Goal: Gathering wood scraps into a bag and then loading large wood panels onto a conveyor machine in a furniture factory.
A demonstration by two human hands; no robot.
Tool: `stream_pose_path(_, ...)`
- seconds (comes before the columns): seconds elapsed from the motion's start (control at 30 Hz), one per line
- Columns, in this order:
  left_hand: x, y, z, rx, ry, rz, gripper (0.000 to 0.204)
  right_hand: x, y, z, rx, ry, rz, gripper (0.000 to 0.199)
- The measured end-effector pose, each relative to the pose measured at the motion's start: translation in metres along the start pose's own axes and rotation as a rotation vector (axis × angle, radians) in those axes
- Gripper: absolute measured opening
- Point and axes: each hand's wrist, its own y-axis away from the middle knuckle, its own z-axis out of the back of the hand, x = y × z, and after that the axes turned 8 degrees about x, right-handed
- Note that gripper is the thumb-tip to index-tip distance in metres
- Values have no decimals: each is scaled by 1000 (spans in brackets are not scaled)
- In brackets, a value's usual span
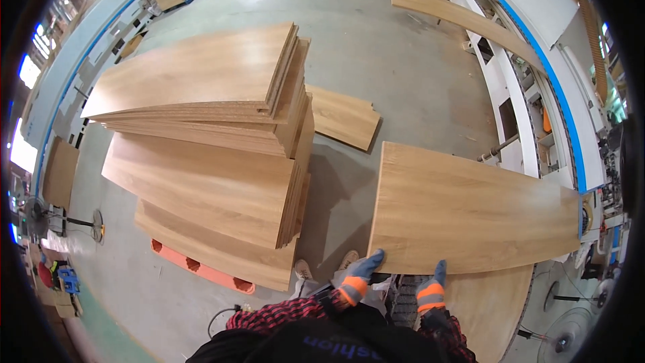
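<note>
Hands in blue gloves, left hand (pixel 363 270) and right hand (pixel 438 275), grip the long light-brown wooden panel (pixel 470 208) at its six-o'clock edge, fingers curled on it; the stack of similar boards (pixel 208 154) lies at nine o'clock.

No packages, labels, signs or screens clearly visible anywhere in view.

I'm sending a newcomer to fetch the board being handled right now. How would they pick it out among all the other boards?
Start at the long white and blue machine along the right side. At its near end lies one wood-grain panel, with the left hand and right hand, in blue and orange gloves, on its near edge. Unlike the stacked panels on the orange pallet, it lies singly.
</note>
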Motion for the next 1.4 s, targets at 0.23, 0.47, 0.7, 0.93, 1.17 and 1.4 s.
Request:
stream_pose_path(0.23,-56,41,147,-91,60,-207,48,-69,50,-39,509,210,-947,32)
stream_pose_path(0.47,-99,96,401,-172,473,-690,43,-13,23,-75,539,1773,598,20)
stream_pose_path(0.7,9,80,314,-391,518,-178,98,139,-81,99,-596,1915,1027,50)
stream_pose_path(0.93,2,35,279,-242,699,-437,59,236,-111,228,-837,1760,234,80)
stream_pose_path(1.17,-17,32,297,-426,598,-474,55,236,-132,274,-822,2003,512,74)
stream_pose_path(1.4,-41,47,332,-513,508,-612,50,245,-138,260,-592,1616,99,75)
